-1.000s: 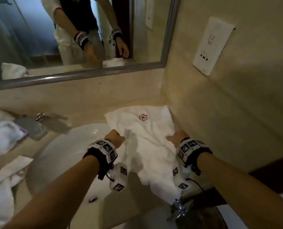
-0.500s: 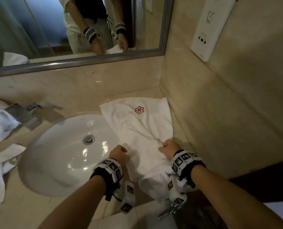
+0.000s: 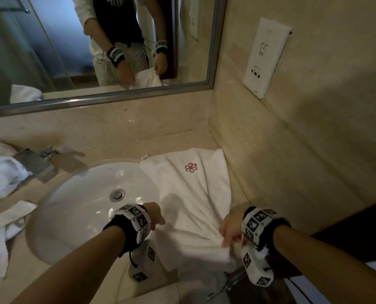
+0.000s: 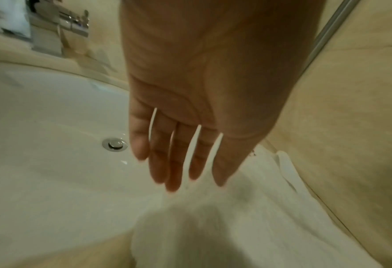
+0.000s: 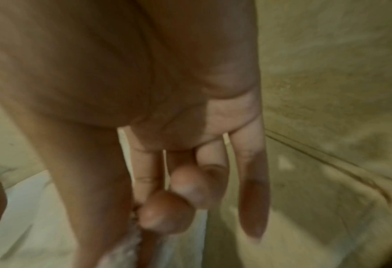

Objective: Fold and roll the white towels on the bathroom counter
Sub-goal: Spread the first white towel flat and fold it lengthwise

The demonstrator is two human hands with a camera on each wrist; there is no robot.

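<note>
A white towel (image 3: 193, 194) with a red flower emblem (image 3: 191, 167) lies lengthwise on the counter to the right of the sink, and its near end hangs over the front edge. My left hand (image 3: 158, 221) hovers at the towel's near left edge. In the left wrist view the left hand (image 4: 183, 174) has straight fingers (image 4: 175, 163) pointing down at the towel (image 4: 259, 226). My right hand (image 3: 226, 239) pinches the towel's near right part. In the right wrist view the right hand (image 5: 144, 215) pinches the white cloth (image 5: 29, 226) between thumb and forefinger.
The white basin (image 3: 72, 216) with its drain (image 3: 117, 194) sits left of the towel, with a chrome faucet (image 3: 40, 160) behind it. More crumpled white towels (image 3: 0, 174) lie at the far left. A tiled side wall with a white socket plate (image 3: 265, 55) closes the right; a mirror (image 3: 94, 40) hangs behind.
Both hands slid back along the towel toward the counter's front edge, then moved apart. The left hand went from a fist on the cloth to straight fingers; the right keeps its pinch.
</note>
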